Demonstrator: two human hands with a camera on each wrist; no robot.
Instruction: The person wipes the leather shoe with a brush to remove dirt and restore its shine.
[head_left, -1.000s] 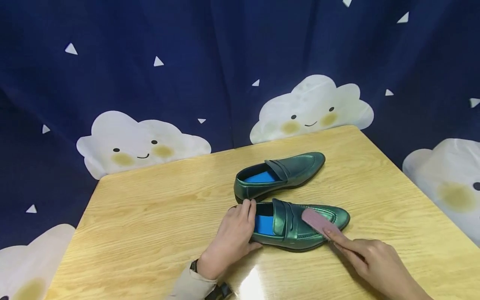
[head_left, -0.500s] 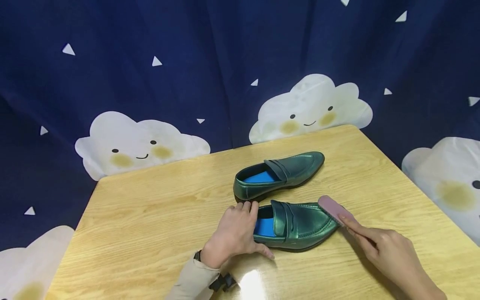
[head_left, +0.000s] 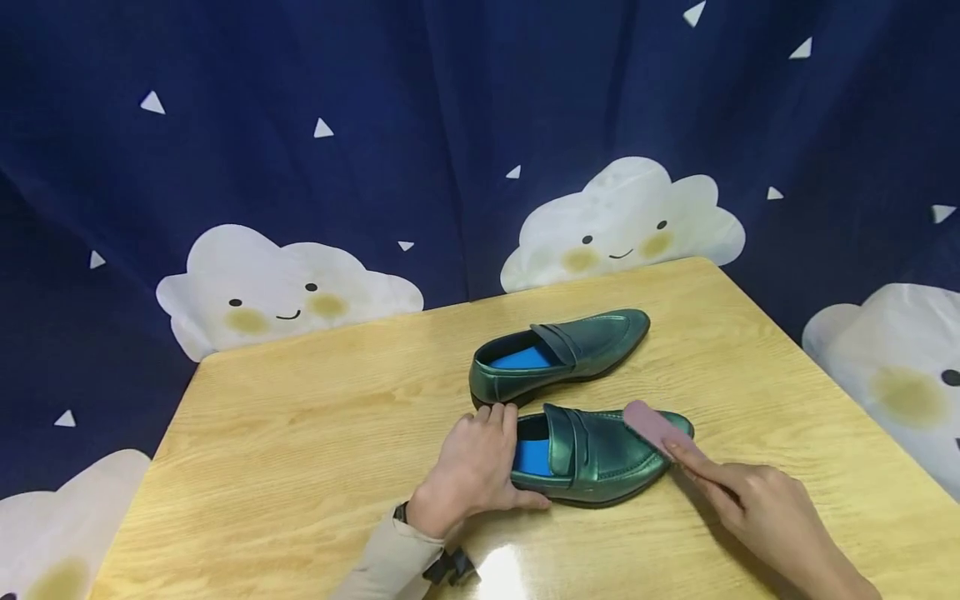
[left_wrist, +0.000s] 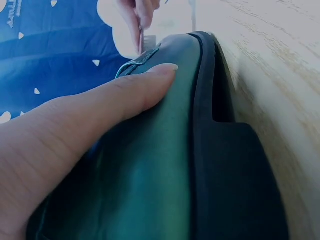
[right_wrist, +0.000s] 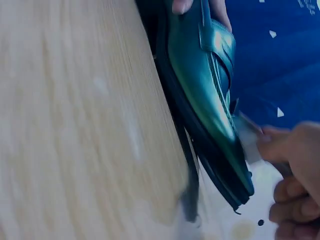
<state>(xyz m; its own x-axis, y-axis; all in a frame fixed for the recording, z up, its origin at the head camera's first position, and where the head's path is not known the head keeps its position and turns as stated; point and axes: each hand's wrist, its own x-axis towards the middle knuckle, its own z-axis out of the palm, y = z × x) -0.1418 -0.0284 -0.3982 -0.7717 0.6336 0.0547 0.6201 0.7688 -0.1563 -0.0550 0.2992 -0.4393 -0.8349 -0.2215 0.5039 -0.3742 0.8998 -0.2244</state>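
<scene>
A green metallic loafer [head_left: 622, 442] with a blue insole lies on the wooden table, toe to the right. My left hand [head_left: 480, 467] grips it around the heel; in the left wrist view the thumb [left_wrist: 135, 92] lies along its side above the dark sole. My right hand [head_left: 772, 508] holds a small brush with a pink back [head_left: 652, 427], index finger stretched along it. The pale bristles [right_wrist: 247, 142] touch the upper near the toe in the right wrist view. Beyond it stands the matching loafer [head_left: 600, 346], which neither hand holds.
The light wooden table [head_left: 300, 450] extends left and right of the shoes. A dark blue curtain [head_left: 450, 125] with white clouds and triangles hangs behind its far edge. A dark strap-like piece [head_left: 450, 568] shows beneath my left sleeve.
The brush has gone from the middle of the near loafer's upper rightward to the toe, then slightly back left. My left thumb has shifted forward along the shoe's side. The far loafer stays put.
</scene>
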